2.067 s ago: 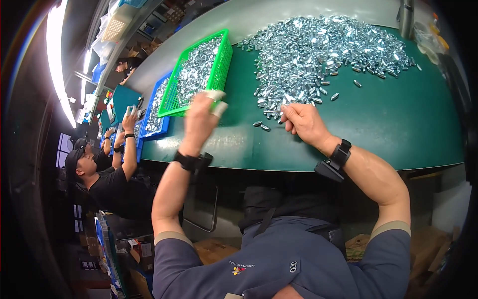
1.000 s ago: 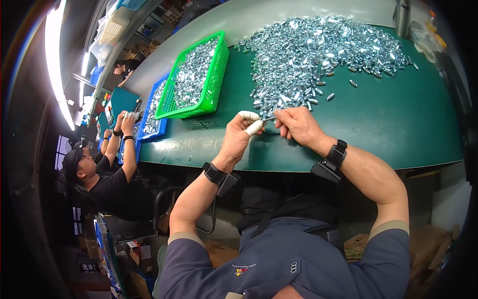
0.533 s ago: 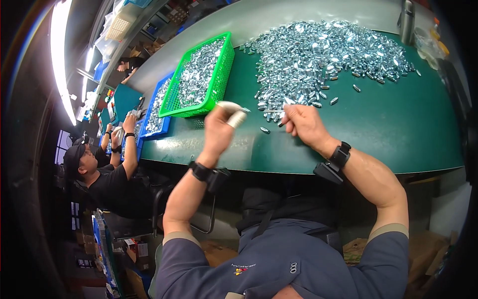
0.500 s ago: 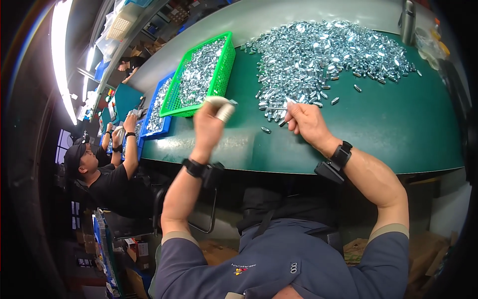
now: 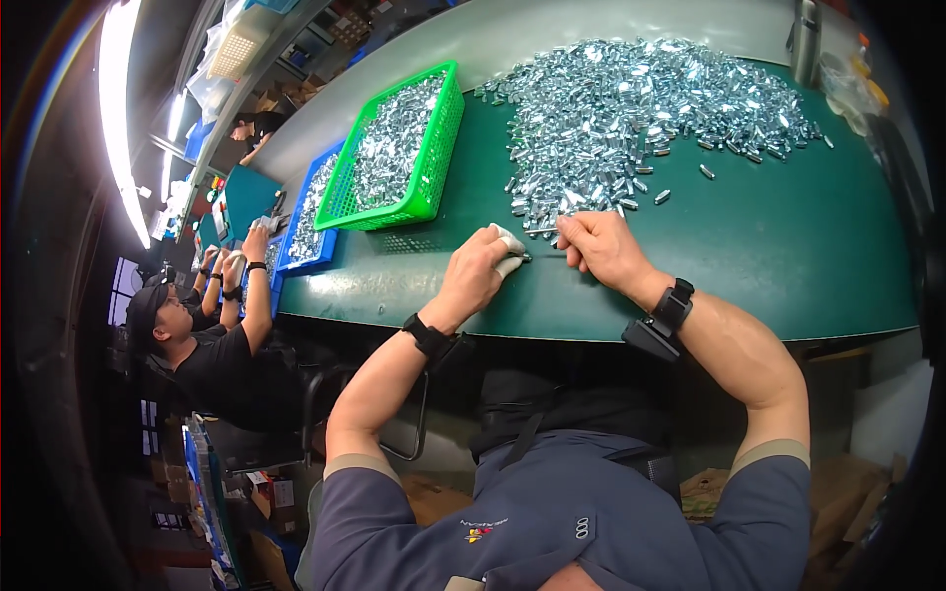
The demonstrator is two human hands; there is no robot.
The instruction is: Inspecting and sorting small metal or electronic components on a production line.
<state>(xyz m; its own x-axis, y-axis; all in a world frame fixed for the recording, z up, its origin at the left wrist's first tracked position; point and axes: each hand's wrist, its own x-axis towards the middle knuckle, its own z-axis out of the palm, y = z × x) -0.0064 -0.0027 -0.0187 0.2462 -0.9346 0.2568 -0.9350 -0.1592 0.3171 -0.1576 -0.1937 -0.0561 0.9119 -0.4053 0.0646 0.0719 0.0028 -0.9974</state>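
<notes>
My left hand point(image 5: 481, 274), with white wraps on its fingertips, rests on the green table top point(image 5: 788, 256) near the front edge. Its fingertips pinch a small silver metal part point(image 5: 526, 258). My right hand point(image 5: 603, 246) is a few centimetres to its right, fingers closed on a small part at the near edge of a big heap of silver metal parts point(image 5: 641, 108). The fingertips of both hands almost meet. A green basket point(image 5: 434, 158) half full of the same parts stands up and to the left of my left hand.
A blue basket point(image 5: 292, 258) of parts lies left of the green one. A person in a black shirt point(image 5: 212, 360) sits at the left with both hands at it. A dark bottle point(image 5: 805, 34) and small jars stand at the far right.
Half a second ago my left hand was raised at the green basket's near corner. It has come back down and right to meet my right hand, which has stayed at the heap's edge.
</notes>
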